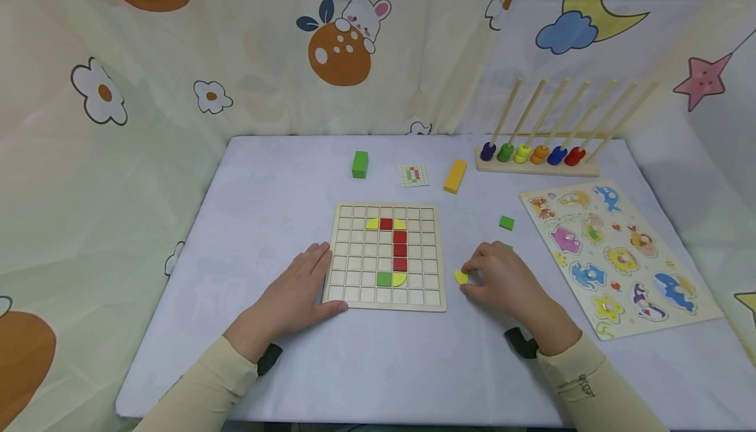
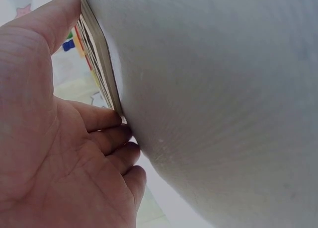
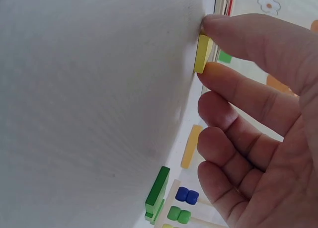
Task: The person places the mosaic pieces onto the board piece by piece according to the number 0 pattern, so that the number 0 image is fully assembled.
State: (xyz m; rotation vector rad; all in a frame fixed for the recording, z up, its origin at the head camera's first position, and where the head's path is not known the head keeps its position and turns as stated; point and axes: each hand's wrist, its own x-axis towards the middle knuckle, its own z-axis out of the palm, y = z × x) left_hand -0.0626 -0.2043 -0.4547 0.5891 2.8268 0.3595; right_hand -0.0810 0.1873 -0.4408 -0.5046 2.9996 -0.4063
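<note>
A wooden grid board (image 1: 360, 251) lies in the middle of the table. Red squares (image 1: 399, 250), yellow quarter-circles (image 1: 399, 279) and one green square (image 1: 384, 279) sit in its cells, forming a hook shape. My left hand (image 1: 289, 295) lies along the board's left side, fingers extended; its fingertips and thumb touch the edge, as the left wrist view also shows. To the right of the board, my right hand (image 1: 504, 278) pinches a yellow quarter-circle piece (image 3: 201, 53) between thumb and index finger, down at the tabletop. Its other fingers are loosely curled.
A loose green square (image 1: 506, 222) lies beyond my right hand, another partly hidden behind it. Further back are a green block (image 1: 359, 165), a small pattern card (image 1: 413, 175) and an orange block (image 1: 455, 176). A bead rack (image 1: 537, 168) and a sea-animal puzzle board (image 1: 596, 261) occupy the right.
</note>
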